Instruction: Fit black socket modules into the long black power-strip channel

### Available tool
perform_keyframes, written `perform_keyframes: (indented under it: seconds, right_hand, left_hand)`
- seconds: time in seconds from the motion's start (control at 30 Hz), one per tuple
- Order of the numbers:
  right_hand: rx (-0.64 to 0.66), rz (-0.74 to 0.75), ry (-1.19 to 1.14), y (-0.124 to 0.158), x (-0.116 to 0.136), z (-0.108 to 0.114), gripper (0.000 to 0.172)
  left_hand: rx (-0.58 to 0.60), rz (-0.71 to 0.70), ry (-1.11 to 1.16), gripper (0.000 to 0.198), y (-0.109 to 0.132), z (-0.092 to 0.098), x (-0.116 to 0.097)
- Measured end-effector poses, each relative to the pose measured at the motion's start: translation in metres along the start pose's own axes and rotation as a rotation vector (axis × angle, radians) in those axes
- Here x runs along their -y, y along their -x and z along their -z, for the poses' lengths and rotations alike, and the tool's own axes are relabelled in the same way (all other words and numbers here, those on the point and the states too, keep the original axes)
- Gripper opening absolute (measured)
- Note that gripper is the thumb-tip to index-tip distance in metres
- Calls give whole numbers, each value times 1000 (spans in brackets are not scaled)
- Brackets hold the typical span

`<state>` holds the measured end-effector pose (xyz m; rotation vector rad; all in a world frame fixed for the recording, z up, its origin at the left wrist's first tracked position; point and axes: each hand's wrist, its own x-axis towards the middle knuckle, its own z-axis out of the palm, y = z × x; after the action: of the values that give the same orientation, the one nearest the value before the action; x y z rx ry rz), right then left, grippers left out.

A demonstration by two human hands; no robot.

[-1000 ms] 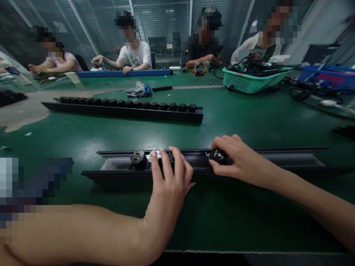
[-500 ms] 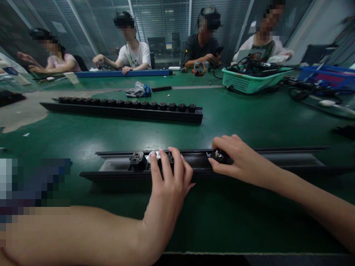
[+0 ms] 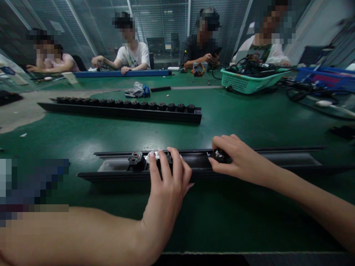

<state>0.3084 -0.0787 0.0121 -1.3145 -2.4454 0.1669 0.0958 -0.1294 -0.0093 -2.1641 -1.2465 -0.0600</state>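
Observation:
A long black channel (image 3: 111, 165) lies lengthwise across the table before me. At its left part sit several socket modules, one of them a black block with a clear-edged top and copper contacts (image 3: 136, 158). My left hand (image 3: 168, 181) reaches over the channel with fingers stretched and apart, fingertips resting on the modules beside that one and partly hiding them. Farther right, my right hand (image 3: 231, 155) pinches another black socket module (image 3: 219, 155) between thumb and fingers, inside the channel. A bare stretch of channel floor separates the two hands.
Beyond lies a second black channel (image 3: 124, 111) filled with a row of modules. Gloves (image 3: 137, 90), a green basket (image 3: 249, 82) of cables and a blue crate (image 3: 324, 77) are farther back. Several people sit across the table, one near a long blue bar (image 3: 119, 74).
Both hands keep their places on the channel and modules. The whole view has shifted slightly. At the far left, a person has raised a hand toward the head.

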Motion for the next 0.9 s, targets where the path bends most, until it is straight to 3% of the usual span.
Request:
perform_keyframes:
  seconds: [0.9]
  right_hand:
    - [56, 22, 20, 1, -9, 6, 21]
  left_hand:
    - [16, 11, 13, 51, 0, 1, 0]
